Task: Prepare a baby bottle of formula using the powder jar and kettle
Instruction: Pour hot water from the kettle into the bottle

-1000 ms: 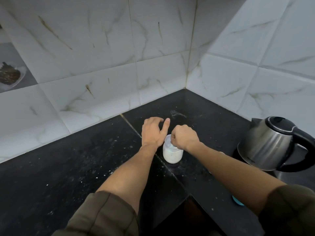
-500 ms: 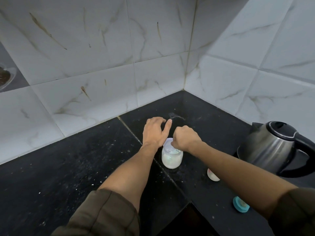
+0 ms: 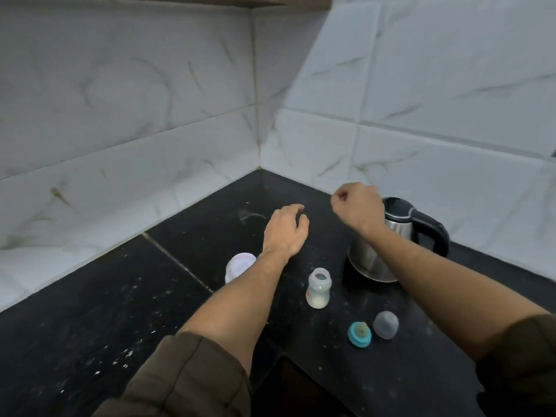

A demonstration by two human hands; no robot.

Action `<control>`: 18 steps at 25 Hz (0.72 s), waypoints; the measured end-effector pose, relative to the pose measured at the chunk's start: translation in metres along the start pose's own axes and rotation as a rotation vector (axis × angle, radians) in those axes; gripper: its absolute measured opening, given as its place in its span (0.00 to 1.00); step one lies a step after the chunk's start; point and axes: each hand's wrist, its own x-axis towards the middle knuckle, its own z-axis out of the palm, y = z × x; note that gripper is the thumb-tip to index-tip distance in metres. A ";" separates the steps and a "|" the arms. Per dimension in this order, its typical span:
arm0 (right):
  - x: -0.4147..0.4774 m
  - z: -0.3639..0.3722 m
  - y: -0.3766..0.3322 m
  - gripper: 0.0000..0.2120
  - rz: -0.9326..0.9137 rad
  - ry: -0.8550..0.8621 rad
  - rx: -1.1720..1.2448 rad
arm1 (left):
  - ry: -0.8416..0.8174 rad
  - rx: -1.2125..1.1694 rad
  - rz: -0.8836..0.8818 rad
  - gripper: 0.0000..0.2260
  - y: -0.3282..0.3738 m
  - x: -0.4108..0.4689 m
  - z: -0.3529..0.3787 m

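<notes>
On the black stone worktop (image 3: 90,311) the open clear-plastic baby bottle (image 3: 319,287) stands between the forearms, left hand (image 3: 285,230) slack and empty, right hand (image 3: 356,206) fisted on nothing beside the steel black-handled kettle (image 3: 391,236), so one careless swing could topple it.

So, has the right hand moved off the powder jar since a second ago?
Yes. The right hand has left the powder jar and is now further right, up by the kettle.

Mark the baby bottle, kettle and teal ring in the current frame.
baby bottle (image 3: 319,288), head view, on its clear body.
kettle (image 3: 365,260), head view, on its steel side.
teal ring (image 3: 359,334), head view, on its middle.
</notes>
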 end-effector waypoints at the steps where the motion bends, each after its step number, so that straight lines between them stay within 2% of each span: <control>1: 0.003 -0.009 0.011 0.12 0.025 0.023 0.006 | -0.036 -0.030 0.003 0.20 0.012 0.002 0.009; 6: 0.003 -0.062 0.083 0.15 0.100 0.156 -0.072 | -0.187 -0.103 0.050 0.21 0.077 0.002 0.062; 9: 0.001 -0.076 0.122 0.21 0.223 0.095 -0.215 | -0.177 -0.093 0.017 0.21 0.087 0.002 0.076; 11: -0.003 -0.076 0.144 0.25 0.335 0.015 -0.218 | -0.182 -0.084 -0.008 0.21 0.089 -0.001 0.081; 14: -0.005 -0.073 0.167 0.28 0.405 -0.089 -0.019 | -0.192 -0.076 -0.015 0.21 0.098 -0.003 0.088; 18: -0.010 -0.074 0.183 0.32 0.440 -0.112 0.253 | -0.203 -0.060 -0.027 0.21 0.105 -0.009 0.093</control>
